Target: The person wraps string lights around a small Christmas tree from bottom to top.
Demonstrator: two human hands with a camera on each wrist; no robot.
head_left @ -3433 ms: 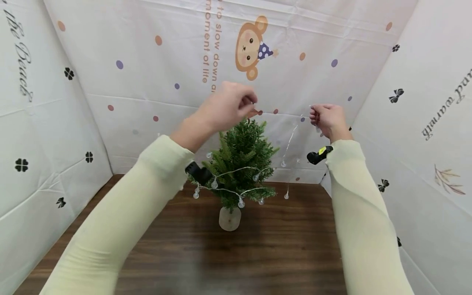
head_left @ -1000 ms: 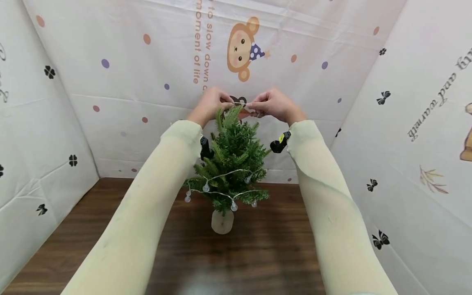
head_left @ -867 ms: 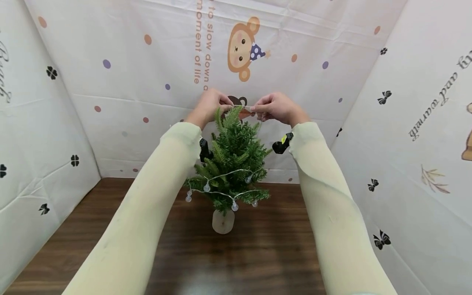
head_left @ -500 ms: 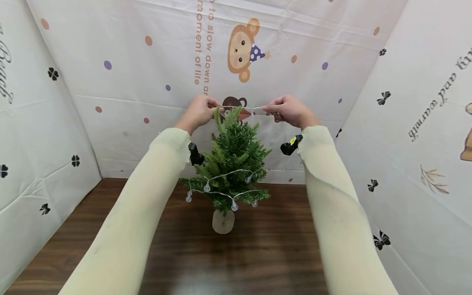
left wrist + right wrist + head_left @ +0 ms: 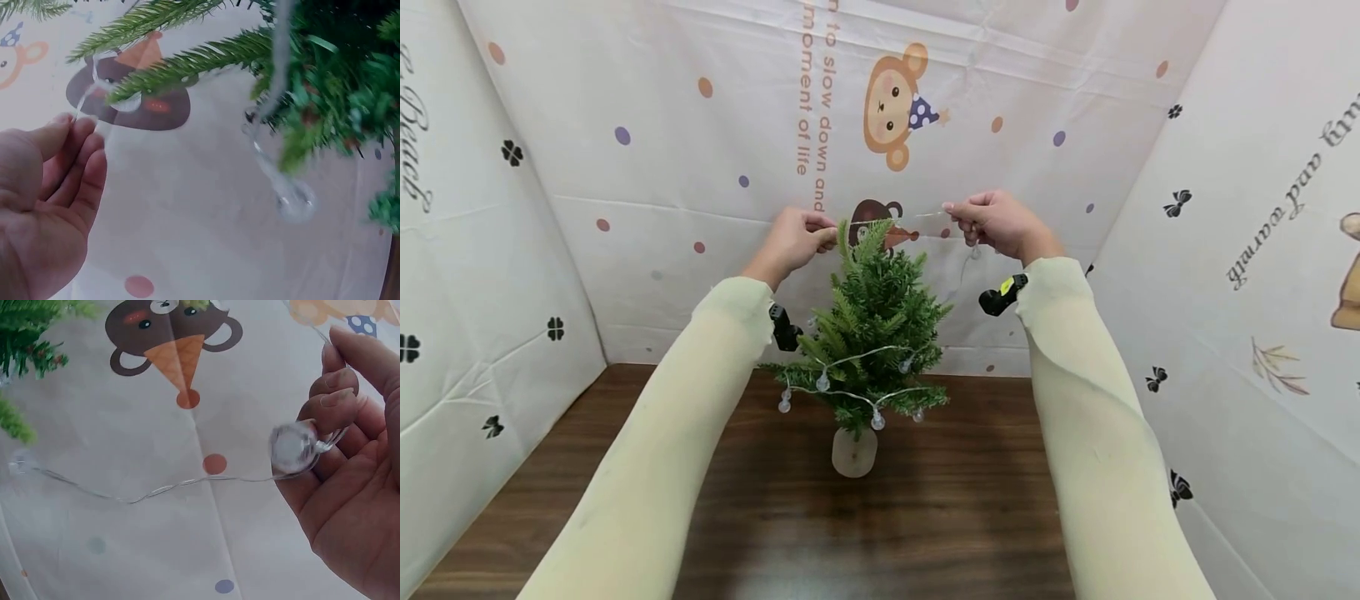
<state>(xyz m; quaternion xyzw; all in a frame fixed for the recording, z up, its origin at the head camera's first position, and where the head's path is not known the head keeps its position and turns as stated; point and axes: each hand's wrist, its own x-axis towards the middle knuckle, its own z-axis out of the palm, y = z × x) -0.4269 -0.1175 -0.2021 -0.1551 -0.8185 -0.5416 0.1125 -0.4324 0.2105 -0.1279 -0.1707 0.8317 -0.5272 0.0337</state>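
A small artificial Christmas tree (image 5: pixel 887 308) stands on the table in front of me, with a string of clear bulb lights (image 5: pixel 877 419) looped around its lower branches. Left of the treetop, my left hand (image 5: pixel 793 242) pinches the thin light wire between thumb and index finger. My right hand (image 5: pixel 1000 225), to the right of the top, pinches another part of it, so a length spans just behind the tip. In the right wrist view a clear bulb (image 5: pixel 292 447) hangs against my curled fingers, and slack wire runs toward the tree. Another bulb (image 5: pixel 295 201) dangles by the branches in the left wrist view.
The tree's pale round base (image 5: pixel 854 452) rests on a dark wooden table (image 5: pixel 880 533). White printed cloth (image 5: pixel 700 150) hangs close behind the tree and on both sides. Black wrist cameras (image 5: pixel 1002 295) sit at both cuffs.
From close together above the treetop, my hands have moved apart, the left one leftward and slightly down, the right one rightward. More wire now spans between them. The tree stays in place.
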